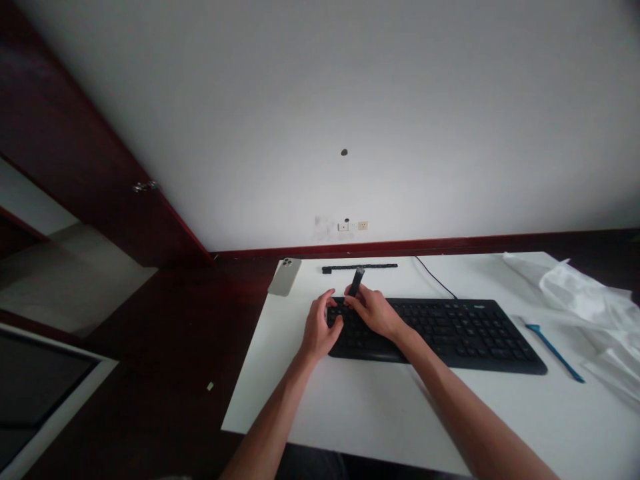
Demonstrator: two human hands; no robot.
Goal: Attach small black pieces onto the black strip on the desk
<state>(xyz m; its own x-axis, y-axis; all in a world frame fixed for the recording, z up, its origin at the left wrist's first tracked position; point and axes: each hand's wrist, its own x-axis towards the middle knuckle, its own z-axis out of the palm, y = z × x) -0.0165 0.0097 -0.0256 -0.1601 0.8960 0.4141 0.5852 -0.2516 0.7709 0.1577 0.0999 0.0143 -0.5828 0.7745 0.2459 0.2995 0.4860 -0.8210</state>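
Note:
A black keyboard [440,333] lies across the white table in front of me. My right hand [373,309] is closed around a short black tool with a pale grey upper end [357,281]; its lower end is hidden by the fingers, over the keyboard's left part. At the keyboard's left end rests my left hand [323,328], thumb and fingers apart and curved around the corner keys, with nothing visible in it. Behind the keyboard runs a row of small black pieces [360,267], perhaps keycaps.
A phone [285,277] lies at the table's back left corner. Right of the keyboard are a thin blue tool [555,353] and crumpled white sheeting [580,300]. The keyboard's cable [435,277] runs over the back edge. Wall sockets [353,227] sit behind the table [370,413].

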